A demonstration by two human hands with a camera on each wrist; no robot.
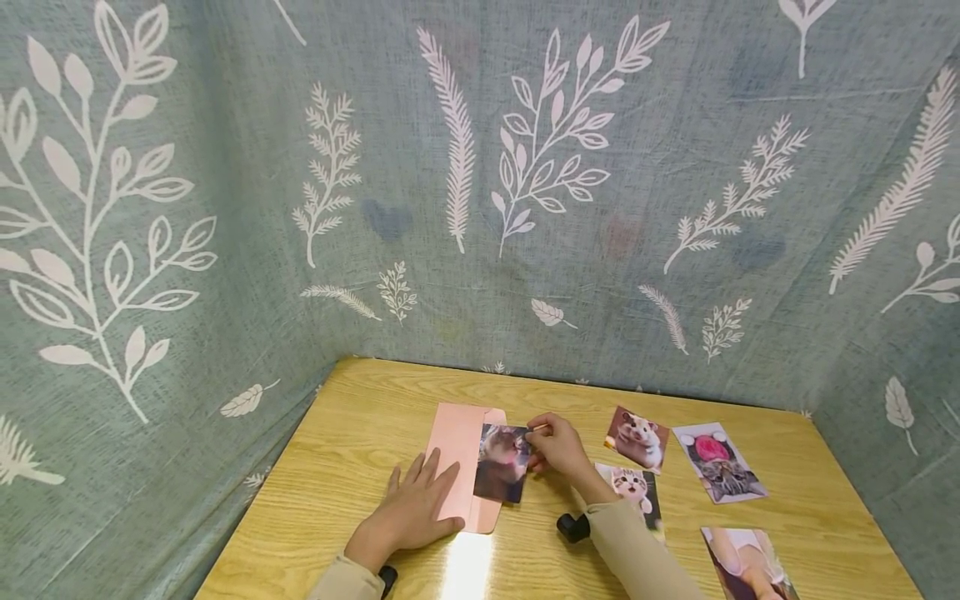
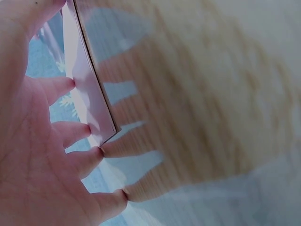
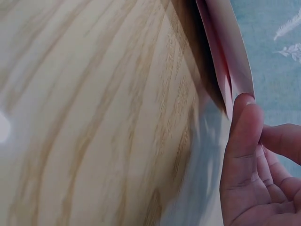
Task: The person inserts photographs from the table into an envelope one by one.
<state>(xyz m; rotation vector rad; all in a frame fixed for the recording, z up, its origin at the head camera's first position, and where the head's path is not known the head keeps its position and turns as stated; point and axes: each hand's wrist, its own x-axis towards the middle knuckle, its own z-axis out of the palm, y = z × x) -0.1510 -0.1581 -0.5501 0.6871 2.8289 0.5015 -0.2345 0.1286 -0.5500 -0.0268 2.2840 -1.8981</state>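
Note:
A pink envelope (image 1: 455,425) lies on the wooden table in the head view. My left hand (image 1: 408,508) rests flat on its left side with the fingers spread. In the left wrist view, fingertips (image 2: 96,153) touch the envelope's edge and the shiny tabletop. A dark photo print (image 1: 501,467), its picture blurred by glare, overlaps the right part of the envelope, beside the body's edge. My right hand (image 1: 557,450) pinches the photo's right edge between thumb and fingers. From the right wrist, the thumb (image 3: 247,127) shows at the edge of the pink paper (image 3: 237,52).
Right of my right hand lie several photos: a hamster print (image 1: 637,437), a cat print (image 1: 720,467) with something pink, and a kitten print (image 1: 633,487) partly under my forearm. Another print (image 1: 750,562) is near the front edge. A leaf-patterned curtain (image 1: 480,167) encloses the table.

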